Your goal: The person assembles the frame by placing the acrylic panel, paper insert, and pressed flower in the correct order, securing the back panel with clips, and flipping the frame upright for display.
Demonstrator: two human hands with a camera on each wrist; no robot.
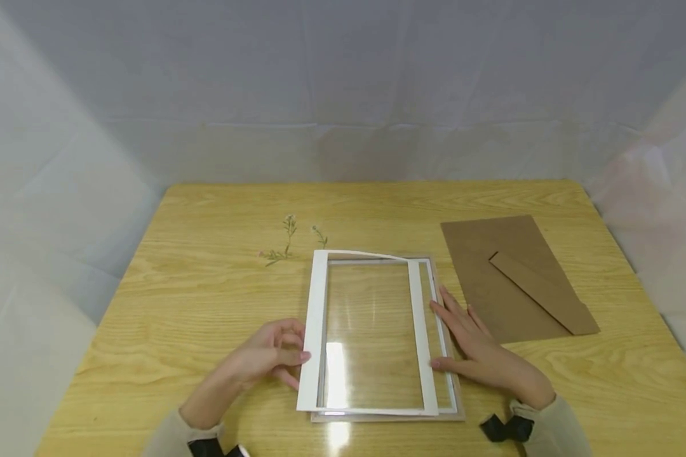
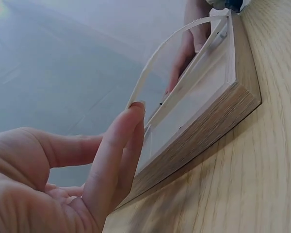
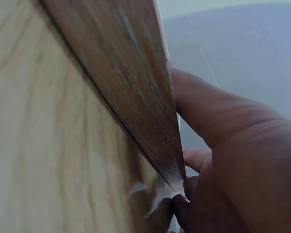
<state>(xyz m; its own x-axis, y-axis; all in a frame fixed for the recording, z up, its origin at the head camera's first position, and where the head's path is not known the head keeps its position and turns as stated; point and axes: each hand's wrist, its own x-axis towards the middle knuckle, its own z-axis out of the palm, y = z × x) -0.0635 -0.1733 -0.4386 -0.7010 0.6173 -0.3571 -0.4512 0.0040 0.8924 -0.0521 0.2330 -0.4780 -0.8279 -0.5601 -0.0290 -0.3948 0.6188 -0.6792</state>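
A white paper mat (image 1: 312,317) lies partly over a wooden picture frame (image 1: 389,418), shifted to the left of it. My left hand (image 1: 271,352) pinches the mat's left edge between thumb and fingers. In the left wrist view the mat (image 2: 150,63) bows upward, its held edge lifted above the frame (image 2: 228,104). My right hand (image 1: 480,357) rests along the frame's right side with fingers extended. The right wrist view has the thumb (image 3: 194,99) touching the top edge of the frame's side. Clear glazing (image 1: 371,317) shows through the mat's opening and reflects light.
A brown backing board (image 1: 480,279) with a stand leg (image 1: 540,292) attached lies to the right of the frame. Small flower sprigs (image 1: 288,238) lie beyond the frame, to the left. White sheeting (image 1: 377,76) hangs behind the wooden table (image 1: 166,304).
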